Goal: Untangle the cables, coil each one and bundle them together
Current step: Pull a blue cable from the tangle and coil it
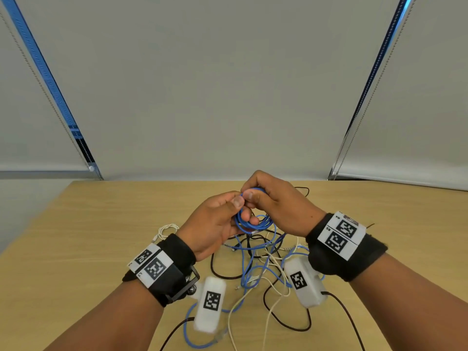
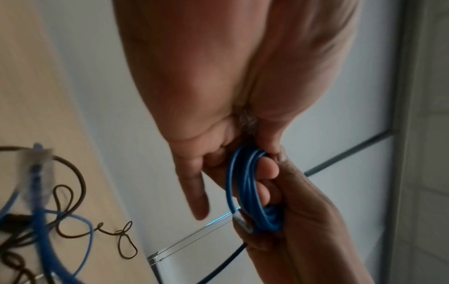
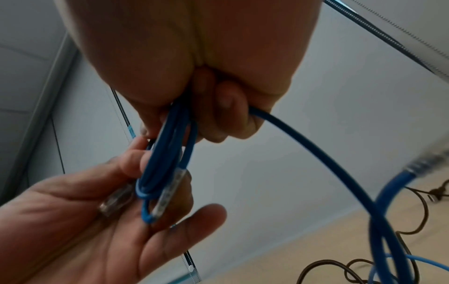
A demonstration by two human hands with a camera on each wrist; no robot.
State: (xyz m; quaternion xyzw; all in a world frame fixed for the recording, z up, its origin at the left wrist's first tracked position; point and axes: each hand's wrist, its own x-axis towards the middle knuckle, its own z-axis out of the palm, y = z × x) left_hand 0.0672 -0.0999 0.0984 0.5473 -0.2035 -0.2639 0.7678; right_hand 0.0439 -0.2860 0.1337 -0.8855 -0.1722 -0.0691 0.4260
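A small coil of blue cable (image 1: 249, 222) hangs above the table between both hands. My right hand (image 1: 250, 196) grips the coil's top from above, fingers curled round the strands (image 3: 170, 134). My left hand (image 1: 240, 211) pinches the coil near the top with its thumb while its other fingers lie under the loops (image 3: 155, 226). Two clear plugs (image 3: 170, 192) rest against the left fingers. A loose length of the blue cable (image 3: 328, 159) runs from the right hand down into a tangle of blue, black and white cables (image 1: 255, 262) below the hands.
The wooden table (image 1: 88, 224) ends at a grey wall with roller blinds. A white cable (image 1: 164, 230) lies left of the tangle, and black cable loops (image 1: 286, 323) spread toward the near edge. White wrist camera boxes (image 1: 211, 304) hang under both wrists.
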